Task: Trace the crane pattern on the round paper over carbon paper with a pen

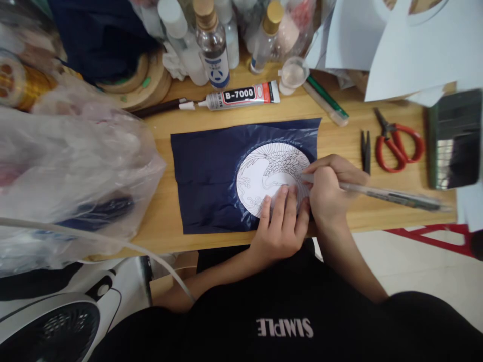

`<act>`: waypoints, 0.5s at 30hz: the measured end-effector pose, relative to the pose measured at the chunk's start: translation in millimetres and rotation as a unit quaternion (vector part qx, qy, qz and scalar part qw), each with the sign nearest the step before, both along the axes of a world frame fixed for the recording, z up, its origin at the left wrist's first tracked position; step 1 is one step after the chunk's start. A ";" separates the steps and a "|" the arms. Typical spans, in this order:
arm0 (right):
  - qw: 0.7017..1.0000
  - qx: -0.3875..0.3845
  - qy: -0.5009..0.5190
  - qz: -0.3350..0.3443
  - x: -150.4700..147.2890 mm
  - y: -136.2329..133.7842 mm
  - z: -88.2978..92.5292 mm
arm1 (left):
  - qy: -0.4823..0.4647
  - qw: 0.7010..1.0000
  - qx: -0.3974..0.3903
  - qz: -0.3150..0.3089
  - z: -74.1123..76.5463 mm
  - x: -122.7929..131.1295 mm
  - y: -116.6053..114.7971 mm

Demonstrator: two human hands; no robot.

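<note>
A round white paper [253, 176] printed with a bird in black outline lies on a dark blue sheet [207, 183] on the wooden table. My left hand [281, 221] rests flat on the paper's lower edge, fingers stretched out and slightly apart. In my right hand [332, 186] a long clear pen [392, 195] is gripped, its tip at the right part of the drawing and its back end pointing right. Whether the tip touches the paper I cannot tell.
Behind the sheet lies a B-7000 glue tube [241, 96], with several bottles [213, 50] beyond. A green-and-clear cutter [327, 100], tweezers [365, 152], red-handled scissors [400, 146] and a dark phone-like device [455, 138] are rightward. Plastic bags [75, 166] fill the left; a cable [151, 251] crosses there.
</note>
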State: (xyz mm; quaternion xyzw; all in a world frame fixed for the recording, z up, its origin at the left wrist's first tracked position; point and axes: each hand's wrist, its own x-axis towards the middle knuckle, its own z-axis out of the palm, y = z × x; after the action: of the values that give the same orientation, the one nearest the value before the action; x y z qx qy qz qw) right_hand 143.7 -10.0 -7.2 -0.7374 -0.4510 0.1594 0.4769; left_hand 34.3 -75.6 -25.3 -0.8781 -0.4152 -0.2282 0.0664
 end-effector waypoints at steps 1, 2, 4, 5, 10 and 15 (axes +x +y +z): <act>1.000 -0.005 -0.003 0.000 0.1 0.0 0.2 | 0.002 1.000 0.003 0.001 -0.2 0.1 0.0; 1.000 -0.008 -0.004 0.000 0.2 0.0 0.5 | 0.002 1.000 0.005 0.003 -0.4 0.1 0.1; 1.000 -0.009 -0.001 0.003 0.4 0.0 0.8 | 0.002 1.000 0.007 0.004 -0.2 0.1 0.5; 1.000 -0.007 0.000 0.004 0.5 0.1 0.9 | 0.004 1.000 0.008 0.004 0.0 -0.1 0.7; 1.000 0.009 -0.006 0.015 1.3 -0.7 0.1 | 0.010 1.000 0.003 0.002 1.0 -0.8 0.7; 1.000 -0.015 -0.003 -0.005 0.7 -3.0 -0.7 | -0.002 1.000 -0.012 -0.003 0.7 -0.7 -0.1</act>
State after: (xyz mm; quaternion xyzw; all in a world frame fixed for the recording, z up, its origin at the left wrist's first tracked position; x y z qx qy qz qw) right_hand 144.4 -13.0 -7.9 -0.7474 -0.4462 0.1617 0.4650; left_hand 33.6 -75.6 -24.6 -0.8796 -0.4153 -0.2256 0.0544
